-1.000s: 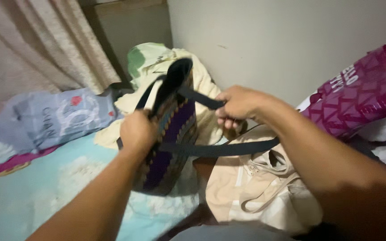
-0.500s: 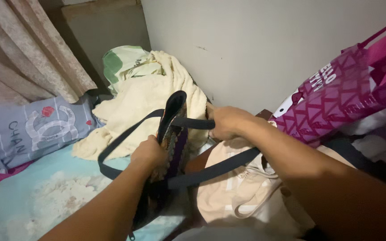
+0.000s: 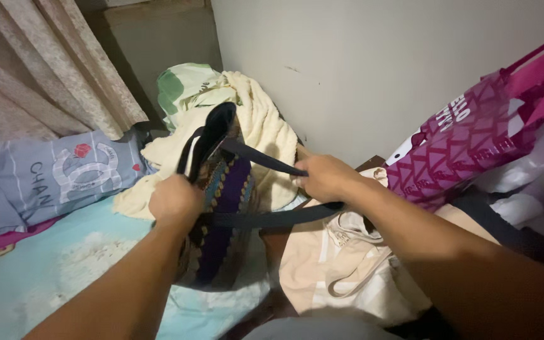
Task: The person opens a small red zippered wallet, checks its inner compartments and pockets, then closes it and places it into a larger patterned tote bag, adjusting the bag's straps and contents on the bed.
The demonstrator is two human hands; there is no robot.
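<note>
At the far left of the frame a grey-blue printed pillow lies on a pale turquoise bedsheet, below a beige patterned curtain that fills the upper left corner. Moving towards the centre, the left hand is closed in a fist on the near rim of a dark woven tote bag with purple and patterned stripes, which hangs upright in the middle of the frame with its long axis running top to bottom and its mouth turned upward. Behind the bag, a cream fleece blanket is heaped against the wall. Just right of centre, the right hand is clenched around the bag's dark flat shoulder strap, which runs across from the bag to that hand, so the bag lies to the left of this grip and nearer the left hand. Below the right forearm a beige cloth bag with looped handles lies flat. In the upper right a magenta patterned shopping bag leans against the wall.
</note>
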